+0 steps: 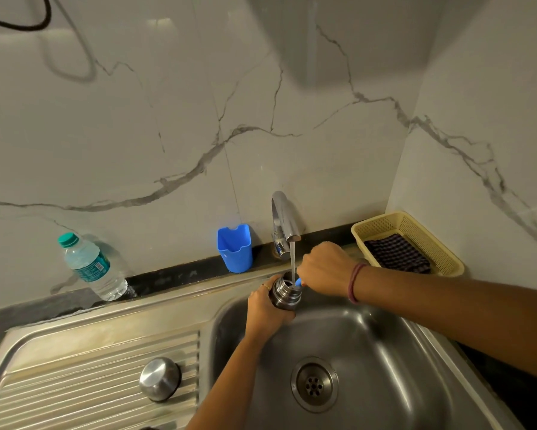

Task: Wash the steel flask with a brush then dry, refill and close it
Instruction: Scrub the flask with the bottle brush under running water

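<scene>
steel cap point(159, 379), domed and brushed, rests on the ribbed drainboard point(99, 367). left hand point(265, 307) wraps the steel flask point(285, 291), held upright over the sink point(369, 352) basin. right hand point(324, 268) clenches the blue brush handle point(298, 281), bristles hidden inside the mouth. water falls from the chrome tap point(284, 217) into it. step: brush washing. next: judged, withdraw brush, rinse, then dry.

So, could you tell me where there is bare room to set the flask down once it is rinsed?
The ribbed drainboard is bare left of the cap. The counter is bare between bottle and blue cup. It is crowded around the tap.
</scene>
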A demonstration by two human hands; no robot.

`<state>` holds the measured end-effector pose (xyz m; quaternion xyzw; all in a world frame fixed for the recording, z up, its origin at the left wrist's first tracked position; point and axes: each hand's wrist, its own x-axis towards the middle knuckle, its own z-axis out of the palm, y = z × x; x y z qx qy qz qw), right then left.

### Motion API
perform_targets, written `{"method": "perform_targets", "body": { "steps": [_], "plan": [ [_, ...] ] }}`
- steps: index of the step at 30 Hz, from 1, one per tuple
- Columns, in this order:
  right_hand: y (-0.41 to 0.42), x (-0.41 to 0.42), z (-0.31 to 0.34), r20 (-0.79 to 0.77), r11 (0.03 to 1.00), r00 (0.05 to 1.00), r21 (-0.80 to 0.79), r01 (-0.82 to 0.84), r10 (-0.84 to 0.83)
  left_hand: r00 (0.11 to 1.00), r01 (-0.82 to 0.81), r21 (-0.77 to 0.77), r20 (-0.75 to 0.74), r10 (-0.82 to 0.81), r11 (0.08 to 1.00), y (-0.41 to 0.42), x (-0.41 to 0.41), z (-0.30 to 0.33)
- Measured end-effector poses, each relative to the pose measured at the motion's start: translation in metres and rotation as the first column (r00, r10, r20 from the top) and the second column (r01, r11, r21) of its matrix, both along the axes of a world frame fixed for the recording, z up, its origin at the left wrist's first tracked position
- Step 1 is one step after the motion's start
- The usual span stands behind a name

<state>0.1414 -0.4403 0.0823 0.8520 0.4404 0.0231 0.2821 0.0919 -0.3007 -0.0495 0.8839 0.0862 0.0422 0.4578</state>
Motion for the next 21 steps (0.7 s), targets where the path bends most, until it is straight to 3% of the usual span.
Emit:
{"method": "perform_targets", "body": {
  "steps": [5,9,12,16,21],
  "plan": [
    [-0.010,-0.001,0.001,-0.033,0.993,0.997,0.093,0.079,-0.076,1.000,0.022,0.009,-0.008,-0.022,1.000,0.000,-0.001,-0.002],
    [-0.022,0.006,0.029,-0.282,0.877,0.928,0.345,0.334,-0.242,1.000,0.014,-0.027,-0.016,-0.015,1.000,0.000,-0.001,-0.002],
    [-0.031,0.028,0.043,-0.587,0.725,0.757,0.384,0.572,-0.286,0.999,0.002,-0.063,-0.034,-0.005,0.998,-0.001,0.000,-0.002],
    [-0.039,0.057,0.035,-0.872,0.781,0.458,0.160,0.603,-0.175,1.000,0.015,-0.062,-0.020,-0.016,0.998,-0.006,-0.002,0.001],
    [-0.035,0.086,0.025,-0.988,0.692,0.138,0.056,0.720,-0.064,0.999,-0.012,-0.084,-0.039,0.009,0.996,-0.003,-0.002,-0.001]
  ]
}}
